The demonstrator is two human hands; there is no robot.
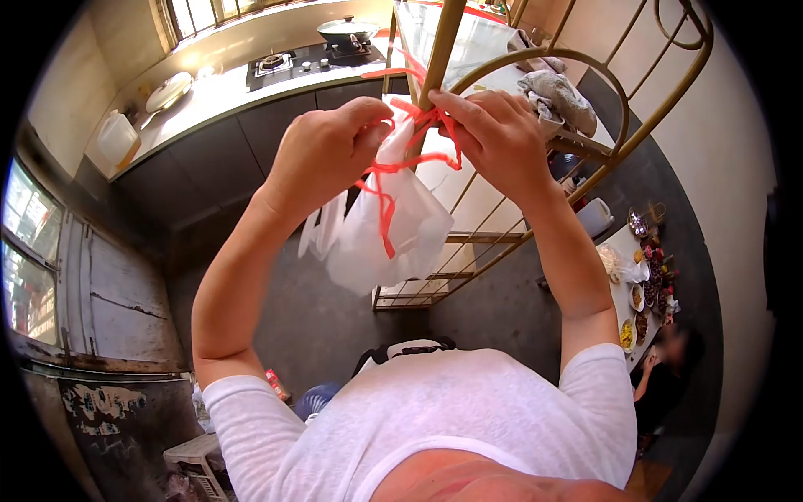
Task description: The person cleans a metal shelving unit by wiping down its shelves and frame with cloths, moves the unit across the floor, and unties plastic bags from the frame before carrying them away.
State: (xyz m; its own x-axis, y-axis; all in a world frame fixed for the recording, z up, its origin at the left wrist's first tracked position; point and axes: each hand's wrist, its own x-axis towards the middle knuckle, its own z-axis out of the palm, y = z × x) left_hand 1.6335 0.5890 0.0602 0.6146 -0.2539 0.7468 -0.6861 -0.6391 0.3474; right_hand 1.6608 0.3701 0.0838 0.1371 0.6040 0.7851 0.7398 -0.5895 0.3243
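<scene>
Red plastic string is looped and knotted around an upright of a gold-coloured metal frame, with loose ends trailing down. Below the knot hangs a white, translucent plastic bag, gathered at its top. My left hand is closed beside the gathered top, its fingertips pinched at the string; what lies between them is partly hidden. On the other side of the upright, my right hand is closed, with thumb and forefinger on the red string close to the knot.
Behind the frame runs a counter with a gas stove, a lidded pan and a plastic jug. Crumpled cloths lie on the frame's top. To the right, a person is beside a table with several food dishes.
</scene>
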